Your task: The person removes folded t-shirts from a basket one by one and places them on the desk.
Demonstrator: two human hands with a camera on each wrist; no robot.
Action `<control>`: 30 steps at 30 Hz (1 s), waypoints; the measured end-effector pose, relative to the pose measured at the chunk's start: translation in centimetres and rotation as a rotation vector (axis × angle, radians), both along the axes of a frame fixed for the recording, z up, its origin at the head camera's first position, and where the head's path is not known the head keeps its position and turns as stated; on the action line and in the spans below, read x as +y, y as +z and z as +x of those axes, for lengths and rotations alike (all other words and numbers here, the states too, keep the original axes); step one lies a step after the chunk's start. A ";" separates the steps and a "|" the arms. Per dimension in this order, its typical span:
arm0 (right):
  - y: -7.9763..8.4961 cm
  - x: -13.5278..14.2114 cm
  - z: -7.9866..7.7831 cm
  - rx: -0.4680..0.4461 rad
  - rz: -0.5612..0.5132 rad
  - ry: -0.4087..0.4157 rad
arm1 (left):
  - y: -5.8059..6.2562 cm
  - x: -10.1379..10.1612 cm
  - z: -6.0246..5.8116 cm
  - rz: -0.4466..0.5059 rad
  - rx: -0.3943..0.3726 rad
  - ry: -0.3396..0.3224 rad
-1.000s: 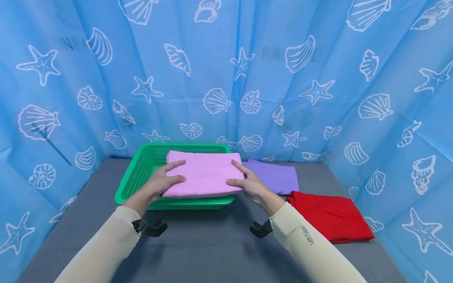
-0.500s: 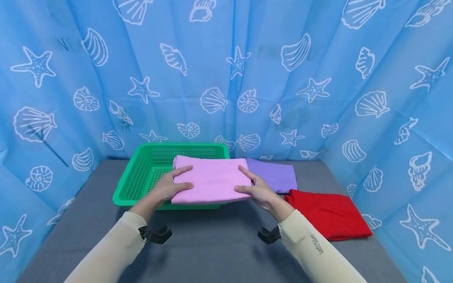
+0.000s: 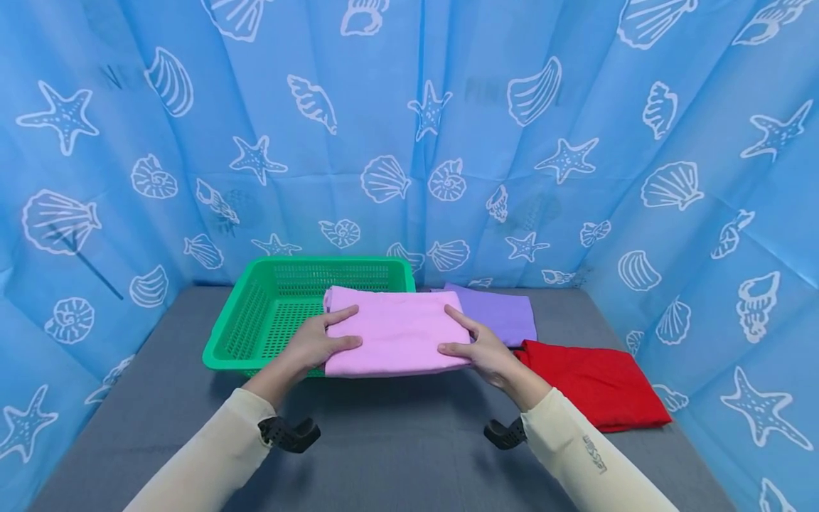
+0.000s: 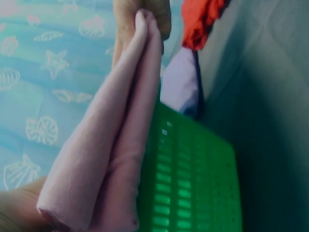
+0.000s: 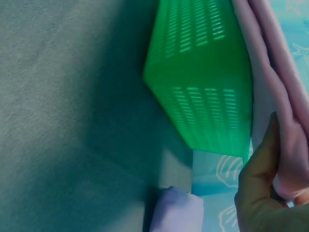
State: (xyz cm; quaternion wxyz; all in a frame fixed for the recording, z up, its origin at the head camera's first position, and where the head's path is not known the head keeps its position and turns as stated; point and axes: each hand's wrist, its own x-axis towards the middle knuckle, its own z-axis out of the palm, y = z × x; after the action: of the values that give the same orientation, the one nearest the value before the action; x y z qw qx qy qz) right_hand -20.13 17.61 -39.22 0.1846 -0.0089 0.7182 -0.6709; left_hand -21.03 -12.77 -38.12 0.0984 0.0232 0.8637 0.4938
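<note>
A folded pink cloth (image 3: 397,334) is held level between both hands, raised above the table and overlapping the right part of the green basket (image 3: 233,338) in the head view. My left hand (image 3: 313,345) grips its left end, thumb and a finger on top, the other fingers hidden beneath. At the right end my right hand (image 3: 489,355) pinches it the same way. The left wrist view shows the cloth's layered edge (image 4: 120,125) running from one hand to the other. In the right wrist view, fingers (image 5: 263,169) curl under the fold.
The basket's visible floor is bare slotted plastic. Behind and right of the cloth lies a folded purple cloth (image 3: 502,316); a folded red cloth (image 3: 595,384) lies nearer on the right. A blue shell-print curtain (image 3: 384,142) surrounds the grey table (image 3: 397,455).
Both hands have carried the pink cloth right and slightly toward me, uncovering more of the basket's inside. The basket, purple cloth and red cloth stay in place.
</note>
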 end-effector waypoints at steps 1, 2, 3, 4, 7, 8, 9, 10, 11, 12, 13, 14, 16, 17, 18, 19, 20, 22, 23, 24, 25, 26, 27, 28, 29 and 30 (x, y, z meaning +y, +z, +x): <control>0.0 0.2 0.1 0.003 0.010 0.000 | 0.1 0.2 0.2 -0.005 0.003 0.002; 0.1 0.3 0.3 0.004 0.020 -0.001 | 0.1 0.4 0.3 -0.015 0.010 0.001; 0.1 0.5 0.4 0.010 0.028 -0.003 | 0.1 0.6 0.5 -0.026 0.020 -0.001; 0.1 0.6 0.6 0.015 0.036 -0.005 | 0.1 0.8 0.6 -0.030 0.026 -0.004; 0.2 0.9 0.9 0.027 0.049 -0.010 | -0.2 1.2 1.0 -0.039 0.049 -0.012; 0.2 1.0 1.0 0.028 0.052 -0.013 | -0.2 1.3 1.1 -0.042 0.056 -0.013; 0.2 1.2 1.1 0.030 0.057 -0.017 | -0.3 1.5 1.2 -0.043 0.060 -0.012; 0.2 1.3 1.2 0.028 0.062 -0.022 | -0.3 1.6 1.2 -0.042 0.063 -0.011; 0.2 1.4 1.3 0.027 0.067 -0.027 | -0.3 1.8 1.3 -0.043 0.068 -0.009; 0.1 1.6 1.3 0.025 0.071 -0.030 | -0.3 2.0 1.4 -0.036 0.069 -0.006; 0.1 1.7 1.4 0.024 0.075 -0.034 | -0.3 2.2 1.5 -0.035 0.072 -0.004; 0.1 1.9 1.5 0.023 0.075 -0.038 | -0.3 2.4 1.5 -0.031 0.072 -0.003; 0.1 2.2 1.7 0.023 0.073 -0.040 | -0.3 2.9 1.7 -0.017 0.071 -0.001; 0.2 2.5 1.8 0.022 0.064 -0.040 | -0.3 3.1 1.8 -0.011 0.071 0.000; 0.2 2.7 1.9 0.021 0.056 -0.039 | -0.4 3.4 1.8 -0.002 0.068 0.000; 0.2 2.9 2.1 0.021 0.047 -0.040 | -0.4 3.6 1.9 0.004 0.069 -0.001; 0.3 3.2 2.2 0.022 0.039 -0.039 | -0.4 3.9 2.0 0.010 0.071 -0.002; 0.4 3.7 2.5 0.027 0.027 -0.038 | -0.5 4.3 2.2 0.019 0.074 -0.002; 0.4 4.0 2.7 0.029 0.023 -0.038 | -0.5 4.6 2.3 0.027 0.076 -0.002; 0.5 4.2 2.8 0.032 0.023 -0.041 | -0.5 4.8 2.4 0.038 0.077 -0.002; 0.5 4.5 3.0 0.035 0.022 -0.039 | -0.5 5.0 2.4 0.047 0.078 -0.001; 0.5 4.7 3.1 0.039 0.024 -0.035 | -0.5 5.1 2.5 0.054 0.082 0.001; 0.5 5.0 3.3 0.041 0.028 -0.032 | -0.5 5.3 2.5 0.059 0.086 0.003; 0.4 5.2 3.4 0.042 0.032 -0.034 | -0.6 5.5 2.5 0.063 0.089 0.005; 0.4 5.4 3.5 0.043 0.039 -0.038 | -0.6 5.7 2.6 0.068 0.093 0.006; 0.4 5.6 3.7 0.041 0.044 -0.042 | -0.7 5.9 2.6 0.065 0.100 0.007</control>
State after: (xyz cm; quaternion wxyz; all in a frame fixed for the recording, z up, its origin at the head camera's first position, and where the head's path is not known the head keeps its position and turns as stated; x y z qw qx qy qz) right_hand -16.47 23.23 -38.83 0.1558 -0.0033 0.7365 -0.6582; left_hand -18.46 -6.90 -38.80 0.0529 0.0480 0.8511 0.5201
